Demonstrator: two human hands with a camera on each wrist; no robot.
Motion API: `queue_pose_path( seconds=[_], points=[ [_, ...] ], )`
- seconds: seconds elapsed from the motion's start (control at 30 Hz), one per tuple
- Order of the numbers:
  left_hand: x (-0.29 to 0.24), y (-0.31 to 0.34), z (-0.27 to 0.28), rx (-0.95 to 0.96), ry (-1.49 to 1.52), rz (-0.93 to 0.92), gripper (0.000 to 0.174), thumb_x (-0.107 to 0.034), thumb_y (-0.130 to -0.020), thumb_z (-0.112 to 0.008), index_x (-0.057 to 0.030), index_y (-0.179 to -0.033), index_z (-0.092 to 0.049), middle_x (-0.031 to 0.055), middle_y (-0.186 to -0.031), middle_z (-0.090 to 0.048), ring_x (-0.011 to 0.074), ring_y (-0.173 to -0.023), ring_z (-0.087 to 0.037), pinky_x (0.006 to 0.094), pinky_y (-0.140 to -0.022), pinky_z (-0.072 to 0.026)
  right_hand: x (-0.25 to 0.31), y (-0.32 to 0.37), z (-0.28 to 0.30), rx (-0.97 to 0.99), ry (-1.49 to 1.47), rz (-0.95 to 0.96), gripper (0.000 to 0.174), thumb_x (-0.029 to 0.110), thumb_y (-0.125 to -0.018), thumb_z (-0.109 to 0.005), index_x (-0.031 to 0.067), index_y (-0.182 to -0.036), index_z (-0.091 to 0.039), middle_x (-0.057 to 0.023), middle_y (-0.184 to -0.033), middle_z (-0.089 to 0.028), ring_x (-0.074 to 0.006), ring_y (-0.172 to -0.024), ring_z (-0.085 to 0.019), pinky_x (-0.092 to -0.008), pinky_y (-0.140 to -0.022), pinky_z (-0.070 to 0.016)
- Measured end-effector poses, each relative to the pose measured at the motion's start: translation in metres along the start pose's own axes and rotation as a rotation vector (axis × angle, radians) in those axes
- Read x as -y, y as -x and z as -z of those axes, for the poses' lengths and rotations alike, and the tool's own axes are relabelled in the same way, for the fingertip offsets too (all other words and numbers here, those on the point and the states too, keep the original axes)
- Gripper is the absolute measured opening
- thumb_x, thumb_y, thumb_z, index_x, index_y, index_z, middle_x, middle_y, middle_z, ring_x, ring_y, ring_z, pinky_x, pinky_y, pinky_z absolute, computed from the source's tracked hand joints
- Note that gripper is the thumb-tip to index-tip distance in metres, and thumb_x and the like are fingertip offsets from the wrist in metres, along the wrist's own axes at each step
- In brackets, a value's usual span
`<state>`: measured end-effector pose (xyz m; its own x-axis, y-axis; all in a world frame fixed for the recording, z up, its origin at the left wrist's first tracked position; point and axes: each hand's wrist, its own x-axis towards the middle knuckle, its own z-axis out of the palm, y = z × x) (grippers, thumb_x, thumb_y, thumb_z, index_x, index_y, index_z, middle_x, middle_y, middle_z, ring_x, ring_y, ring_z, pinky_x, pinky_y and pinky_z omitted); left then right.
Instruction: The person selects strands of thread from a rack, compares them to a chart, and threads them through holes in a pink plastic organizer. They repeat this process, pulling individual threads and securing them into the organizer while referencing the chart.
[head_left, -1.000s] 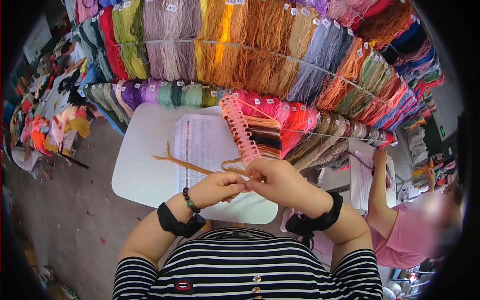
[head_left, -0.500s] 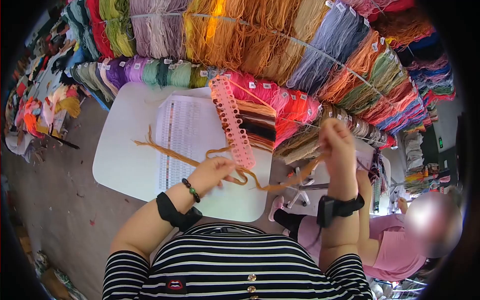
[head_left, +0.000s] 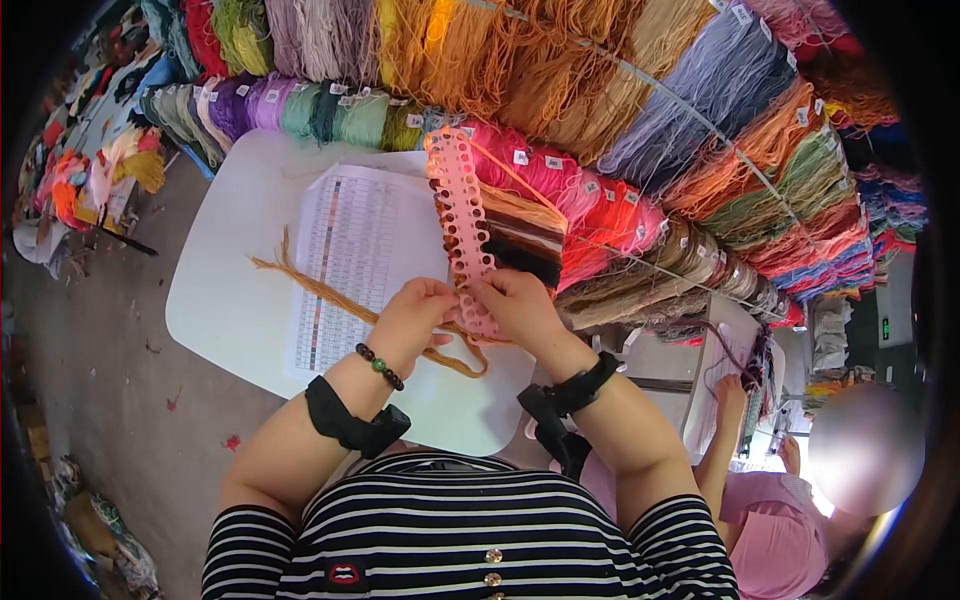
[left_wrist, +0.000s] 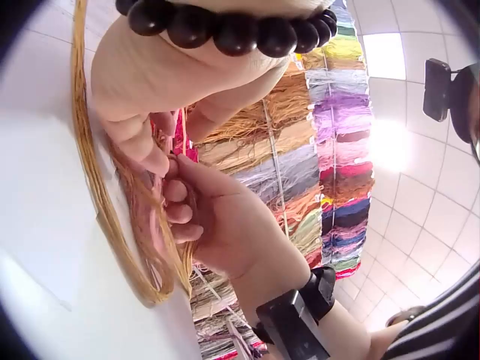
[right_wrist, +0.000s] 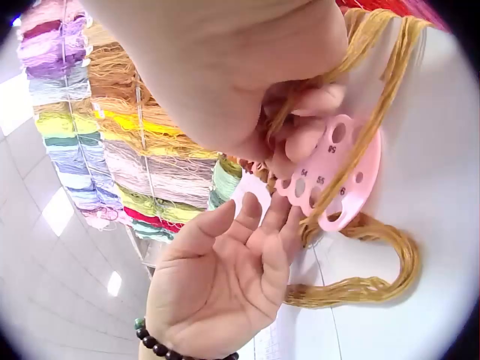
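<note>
Multicoloured thread hangs in dense hanks (head_left: 560, 70), many with white tags, across a workroom with a grey floor (head_left: 120, 400) and a white tiled ceiling (left_wrist: 420, 191) set with bright panels. At right, near the person at work, is a second person in pink (head_left: 770, 540). A white table with rounded corners (head_left: 215, 270) bears white printed sheets (head_left: 360, 220) ruled in columns and, toward its right side, a long pink plastic strip (head_left: 460, 210). Numbers mark its holes, 54 and 55 among them; dark brown and orange thread lines its left edge, while cream, brown and black strands (head_left: 525, 240) spread from its right. Golden-brown thread (head_left: 340, 297) crosses the sheets and loops at the strip's near end. There, the right hand (head_left: 515, 305), fingers curled, grips the golden-brown thread. The left hand (head_left: 410, 315), fingers half bent, meets the strip's edge; whether it pinches anything cannot be told.
</note>
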<state>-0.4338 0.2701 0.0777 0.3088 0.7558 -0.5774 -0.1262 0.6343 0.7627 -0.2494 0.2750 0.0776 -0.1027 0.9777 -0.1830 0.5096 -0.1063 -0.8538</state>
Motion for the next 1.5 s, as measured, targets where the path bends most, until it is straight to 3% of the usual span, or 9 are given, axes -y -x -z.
queue_pose_path(
  seconds=[0.03, 0.23, 0.67, 0.77, 0.87, 1.07, 1.17, 1.37, 1.5],
  points=[
    [0.003, -0.002, -0.001, 0.009, 0.007, -0.035, 0.025, -0.017, -0.089, -0.061, -0.0053, -0.110, -0.053, 0.0031, -0.094, -0.061, 0.0103, -0.086, -0.060, 0.0234, -0.069, -0.0475, -0.001, -0.001, 0.001, 0.020, -0.048, -0.050, 0.025, 0.020, -0.089, -0.062, -0.0030, -0.091, -0.068, -0.0069, -0.074, -0.067, -0.0107, -0.065, -0.060, -0.0259, -0.061, -0.0476],
    [0.018, -0.011, -0.005, -0.040, -0.087, -0.280, 0.026, -0.004, -0.088, -0.056, -0.0001, -0.112, -0.049, 0.0066, -0.093, -0.061, 0.0110, -0.078, -0.060, 0.0216, -0.063, -0.0474, 0.001, -0.001, 0.002, 0.136, -0.253, -0.189, 0.023, 0.019, -0.092, -0.059, -0.0017, -0.084, -0.067, -0.0017, -0.071, -0.064, -0.0068, -0.063, -0.057, -0.0216, -0.058, -0.0449],
    [0.017, -0.010, -0.010, -0.040, -0.067, -0.363, 0.032, 0.004, -0.085, -0.056, -0.0021, -0.115, -0.046, 0.0091, -0.095, -0.063, 0.0111, -0.073, -0.062, 0.0218, -0.059, -0.0481, 0.003, -0.004, 0.005, 0.169, -0.157, -0.202, 0.027, 0.020, -0.087, -0.057, -0.0031, -0.079, -0.068, -0.0102, -0.065, -0.066, -0.0165, -0.058, -0.064, -0.0301, -0.056, -0.0496],
    [0.014, -0.006, -0.014, -0.118, -0.136, -0.438, 0.032, 0.003, -0.084, -0.057, 0.0001, -0.114, -0.048, 0.0094, -0.087, -0.066, 0.0120, -0.071, -0.064, 0.0232, -0.058, -0.0500, 0.005, -0.004, -0.001, 0.170, -0.171, -0.206, 0.029, 0.023, -0.088, -0.057, -0.0026, -0.080, -0.068, -0.0101, -0.066, -0.066, -0.0168, -0.059, -0.064, -0.0304, -0.056, -0.0495],
    [0.017, -0.011, -0.004, -0.139, -0.300, -0.525, 0.032, 0.000, -0.082, -0.058, 0.0001, -0.113, -0.049, 0.0106, -0.082, -0.067, 0.0161, -0.069, -0.066, 0.0275, -0.060, -0.0508, 0.002, -0.006, -0.008, 0.185, -0.179, -0.198, 0.029, 0.025, -0.090, -0.057, -0.0017, -0.083, -0.067, -0.0097, -0.068, -0.067, -0.0168, -0.060, -0.065, -0.0305, -0.056, -0.0496],
    [-0.007, 0.007, 0.040, -0.311, -0.866, -0.421, 0.033, -0.008, -0.079, -0.061, -0.0011, -0.110, -0.054, 0.0146, -0.083, -0.069, 0.0275, -0.073, -0.067, 0.0359, -0.067, -0.0522, 0.006, -0.001, -0.012, 0.172, -0.174, -0.205, 0.026, 0.025, -0.093, -0.055, 0.0006, -0.099, -0.060, -0.0086, -0.074, -0.068, -0.0171, -0.066, -0.067, -0.0302, -0.060, -0.0503],
    [-0.007, 0.008, 0.040, -0.262, -0.790, -0.388, 0.035, -0.007, -0.080, -0.062, 0.0008, -0.113, -0.053, 0.0114, -0.080, -0.068, 0.0167, -0.072, -0.066, 0.0284, -0.065, -0.0520, 0.006, 0.000, -0.013, 0.171, -0.205, -0.207, 0.024, 0.024, -0.094, -0.054, 0.0017, -0.102, -0.057, -0.0087, -0.075, -0.068, -0.0171, -0.068, -0.067, -0.0304, -0.061, -0.0504],
    [-0.006, 0.007, 0.034, -0.235, -0.798, -0.403, 0.038, -0.009, -0.082, -0.064, 0.0018, -0.116, -0.051, 0.0113, -0.086, -0.069, 0.0154, -0.078, -0.066, 0.0269, -0.067, -0.0522, 0.011, 0.003, -0.012, 0.149, -0.180, -0.225, 0.019, 0.020, -0.094, -0.053, 0.0024, -0.101, -0.056, -0.0098, -0.075, -0.068, -0.0172, -0.068, -0.067, -0.0309, -0.062, -0.0507],
    [0.002, 0.003, 0.038, 0.004, -0.214, -0.350, 0.037, -0.006, -0.088, -0.059, -0.0008, -0.124, -0.048, 0.0111, -0.096, -0.069, 0.0152, -0.085, -0.066, 0.0245, -0.070, -0.0519, 0.005, 0.004, -0.016, 0.120, -0.197, -0.192, 0.018, 0.018, -0.094, -0.052, 0.0020, -0.102, -0.055, -0.0097, -0.075, -0.067, -0.0166, -0.067, -0.067, -0.0300, -0.061, -0.0504]
  ],
)
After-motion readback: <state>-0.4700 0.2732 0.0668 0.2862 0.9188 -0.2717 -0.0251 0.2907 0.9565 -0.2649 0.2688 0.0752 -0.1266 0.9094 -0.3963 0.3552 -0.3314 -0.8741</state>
